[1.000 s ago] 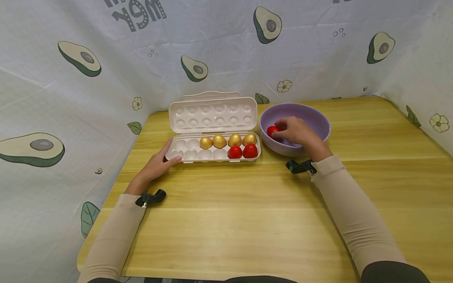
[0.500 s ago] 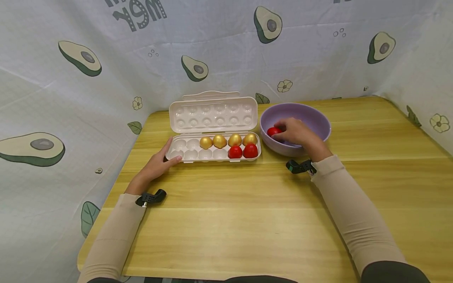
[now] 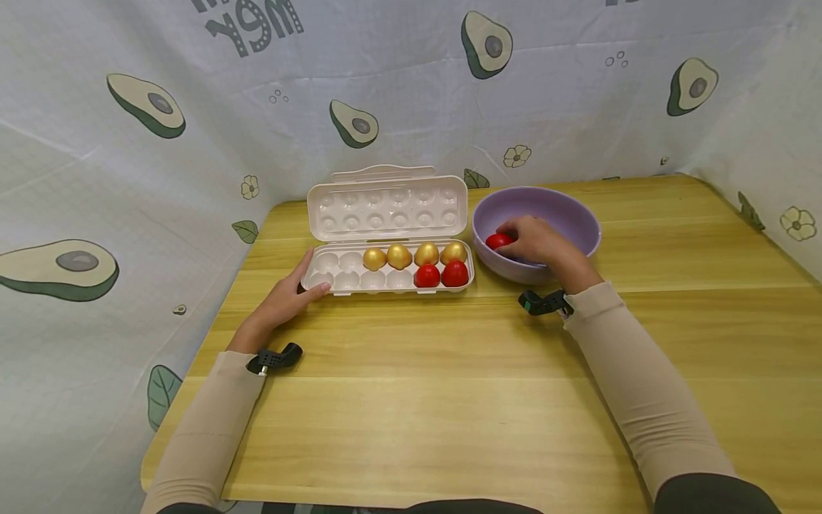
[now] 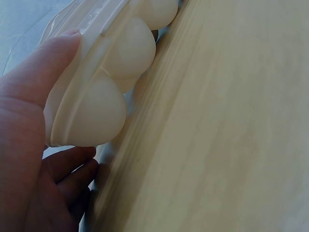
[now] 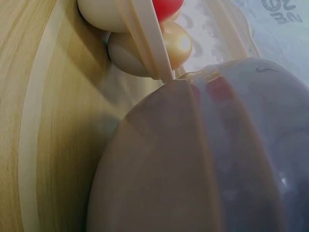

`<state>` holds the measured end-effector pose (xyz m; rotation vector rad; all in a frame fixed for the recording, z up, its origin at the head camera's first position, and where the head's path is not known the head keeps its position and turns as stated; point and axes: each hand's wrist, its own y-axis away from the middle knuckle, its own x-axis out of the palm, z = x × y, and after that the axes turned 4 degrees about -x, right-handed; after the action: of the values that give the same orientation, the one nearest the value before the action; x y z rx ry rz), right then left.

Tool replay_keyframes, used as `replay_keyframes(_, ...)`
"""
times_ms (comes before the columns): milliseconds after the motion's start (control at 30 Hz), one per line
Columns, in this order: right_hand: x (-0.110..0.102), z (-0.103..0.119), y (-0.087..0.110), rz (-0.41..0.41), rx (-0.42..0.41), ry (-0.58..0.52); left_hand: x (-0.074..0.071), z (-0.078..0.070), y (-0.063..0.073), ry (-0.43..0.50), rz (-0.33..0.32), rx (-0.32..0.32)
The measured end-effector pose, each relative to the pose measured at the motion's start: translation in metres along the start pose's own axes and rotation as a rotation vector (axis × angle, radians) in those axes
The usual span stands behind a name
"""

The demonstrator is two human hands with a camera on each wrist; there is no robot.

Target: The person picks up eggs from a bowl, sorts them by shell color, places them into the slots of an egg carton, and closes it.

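Observation:
An open pale plastic egg carton point(image 3: 347, 283) stands at the table's back. Several gold eggs point(image 3: 399, 257) fill the right part of its rear row, and two red eggs point(image 3: 454, 274) sit at the right end of the front row. My left hand point(image 3: 287, 294) grips the carton's left end; in the left wrist view the thumb point(image 4: 46, 65) lies over its rim and the other fingers curl below. Inside the purple bowl point(image 3: 565, 207), my right hand point(image 3: 536, 239) holds a red egg point(image 3: 498, 241) between thumb and fingertips. The right wrist view hides this hand behind the bowl wall.
The carton's lid point(image 3: 388, 207) stands tilted back near the printed curtain point(image 3: 417, 86). Bowl and carton are side by side, almost touching. Wooden table point(image 3: 411, 407) spreads in front of them, its left edge next to the left forearm.
My right hand and the red egg have shifted very slightly inside the bowl, the egg a little to the right. The left hand and the carton have stayed put.

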<state>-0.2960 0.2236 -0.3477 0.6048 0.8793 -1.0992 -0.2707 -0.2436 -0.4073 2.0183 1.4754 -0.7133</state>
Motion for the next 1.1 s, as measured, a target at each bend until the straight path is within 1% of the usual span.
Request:
replay_keyframes(400,0.0011,0.0009,-0.0001,0.006,-0.015,0.024,0.0006,0.0016,-0.0004,0.017,0.005,-0.006)
replay_keyframes(700,0.0017,0.0013,0.0007,-0.001,-0.043,0.057,0.0006,0.0028,-0.0016,0.0,-0.003,0.011)
replay_keyframes(1100,0.002,0.0017,-0.0003,-0.024,-0.048,0.023,0.0002,0.0026,-0.0022,-0.007,-0.006,0.011)
